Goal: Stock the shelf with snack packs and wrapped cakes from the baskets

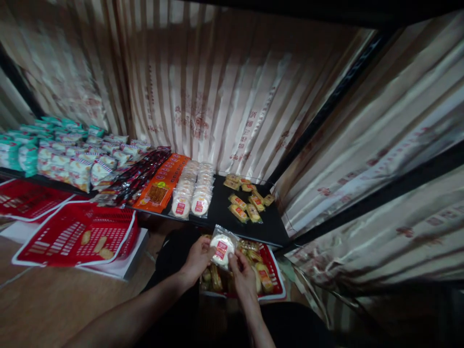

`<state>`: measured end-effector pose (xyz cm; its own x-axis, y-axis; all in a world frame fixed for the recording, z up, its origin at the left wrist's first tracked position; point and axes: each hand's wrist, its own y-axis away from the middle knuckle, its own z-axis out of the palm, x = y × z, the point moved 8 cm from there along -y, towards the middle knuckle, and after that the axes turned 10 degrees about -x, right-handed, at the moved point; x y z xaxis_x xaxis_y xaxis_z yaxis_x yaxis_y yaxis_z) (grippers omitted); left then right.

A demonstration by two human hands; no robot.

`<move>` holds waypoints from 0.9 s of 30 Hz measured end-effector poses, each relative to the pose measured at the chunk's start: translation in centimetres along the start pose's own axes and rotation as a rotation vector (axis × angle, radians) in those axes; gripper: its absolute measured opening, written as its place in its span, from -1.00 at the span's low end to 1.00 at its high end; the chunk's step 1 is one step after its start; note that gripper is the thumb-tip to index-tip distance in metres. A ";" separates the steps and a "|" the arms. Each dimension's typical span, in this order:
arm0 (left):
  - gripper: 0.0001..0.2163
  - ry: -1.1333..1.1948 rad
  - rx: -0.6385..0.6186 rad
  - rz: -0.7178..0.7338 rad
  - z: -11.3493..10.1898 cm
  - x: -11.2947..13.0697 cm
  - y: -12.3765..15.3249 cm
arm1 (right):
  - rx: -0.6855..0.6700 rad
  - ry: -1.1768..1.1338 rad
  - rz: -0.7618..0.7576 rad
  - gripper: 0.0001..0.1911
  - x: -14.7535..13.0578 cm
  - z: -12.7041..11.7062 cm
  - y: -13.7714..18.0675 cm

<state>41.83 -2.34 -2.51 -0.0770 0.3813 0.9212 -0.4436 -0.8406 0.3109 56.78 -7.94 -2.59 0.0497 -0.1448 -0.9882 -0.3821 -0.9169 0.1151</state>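
Observation:
Between my two hands is a round white cracker in a clear wrapper (222, 248) with a red label facing up. My left hand (197, 257) pinches its left side, and my right hand (243, 274) grips its lower right edge. Directly below, a red basket (278, 275) with a white rim holds several yellowish wrapped snacks (264, 277); my hands and the packet hide part of it. Beyond, on the black shelf (217, 203), stand two rows of similar round white packets (199, 203).
Small yellow wrapped snacks (239, 210) lie loosely on the shelf's right. Leftward are orange packs (161, 186), dark red packs (136, 174), white bags (79, 169) and teal bags (27, 157). Another red basket (72, 232) sits lower left with several pieces inside. A black post (326, 106) rises at right.

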 end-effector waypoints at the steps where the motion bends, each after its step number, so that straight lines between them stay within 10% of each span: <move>1: -0.93 -0.006 0.004 0.005 -0.1 0.2 0.2 | -0.008 0.004 0.005 -0.44 -0.1 0.1 0.0; 27: -0.65 -0.458 0.197 0.197 -9.6 5.1 -3.2 | -0.197 -0.021 -0.051 -0.60 -2.6 10.5 -9.0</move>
<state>34.28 5.97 -1.08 0.2753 0.0390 0.9606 -0.2811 -0.9523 0.1192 50.39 4.58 -2.08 0.0444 -0.0899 -0.9950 -0.1912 -0.9783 0.0799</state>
